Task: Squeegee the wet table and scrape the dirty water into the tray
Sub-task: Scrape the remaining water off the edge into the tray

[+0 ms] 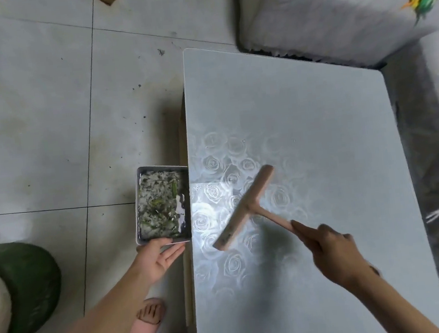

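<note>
A pale grey table (316, 130) with a rose pattern fills the right half of the head view; its surface shines wet near the left edge. My right hand (330, 247) grips the handle of a pink squeegee (246, 206), whose blade lies diagonally on the tabletop a short way from the left edge. A white rectangular tray (139, 201) holding dirty water and green scraps is held against the table's left edge, below the tabletop level. My left hand (158, 255) holds the tray's near end, thumb on the rim and fingers underneath.
Tiled floor (47, 115) with dark specks lies to the left. A green bucket (26, 287) stands at the lower left. Pink slippers (147, 323) are beside the table. A white furry seat (332, 7) stands beyond the table's far edge.
</note>
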